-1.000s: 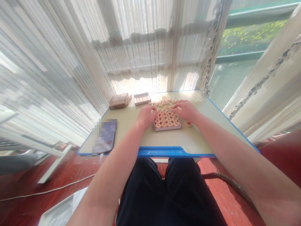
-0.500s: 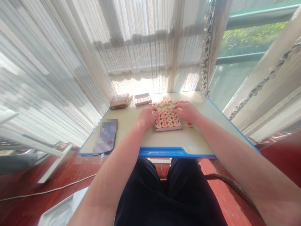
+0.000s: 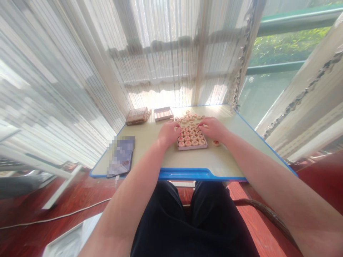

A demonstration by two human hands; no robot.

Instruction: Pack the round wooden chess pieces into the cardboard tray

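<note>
A small tray (image 3: 192, 146) filled with rows of round wooden chess pieces lies in the middle of the desk (image 3: 187, 162). My left hand (image 3: 168, 133) rests at the tray's left edge with fingers curled; what they pinch is hidden. My right hand (image 3: 213, 128) sits at the tray's far right corner, fingers bent onto a piece there. Loose pieces (image 3: 190, 116) lie scattered just beyond the tray. One single piece (image 3: 215, 142) lies on the desk right of the tray.
A wooden box (image 3: 137, 115) and a shallow open tray (image 3: 163, 113) stand at the desk's far left. A dark flat object (image 3: 121, 155) lies near the left front corner. Sheer curtains hang behind and beside the desk. A cable crosses the red floor.
Both hands have stayed at the tray with only small finger shifts. The camera moved slightly.
</note>
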